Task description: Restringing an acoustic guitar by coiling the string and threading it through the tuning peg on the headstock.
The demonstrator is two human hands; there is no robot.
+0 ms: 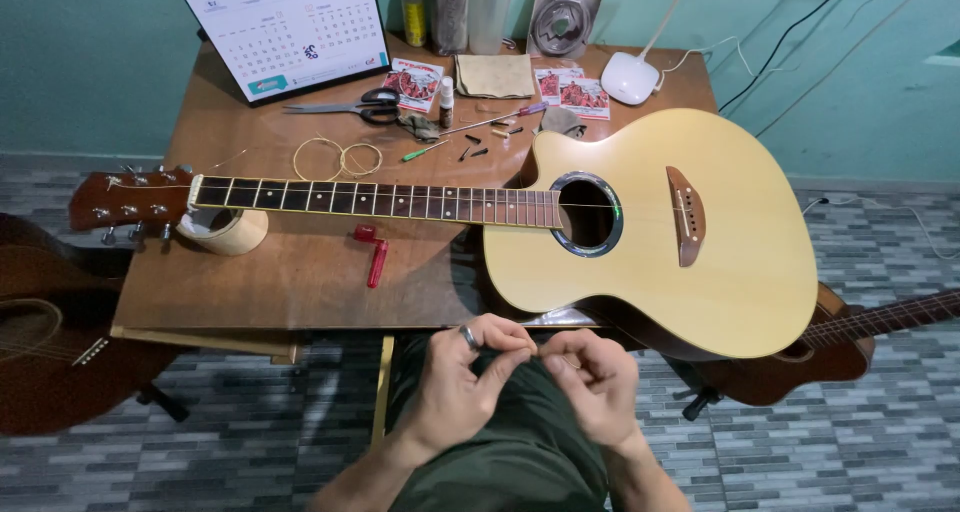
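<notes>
Head view, left hand (455, 387) and right hand (592, 380) pinching thin guitar string (538, 351), barely visible

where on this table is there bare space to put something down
Bare wood lies below the guitar neck, between the tape roll and the red string winder, and from the winder to the guitar body. The back strip near the scissors is crowded.

Three guitars (650, 227) in view (one on the table (300, 282), two beside it), two hands (460, 377), one calendar (285, 32), one pair of scissors (350, 105), three string packets (413, 82).
</notes>
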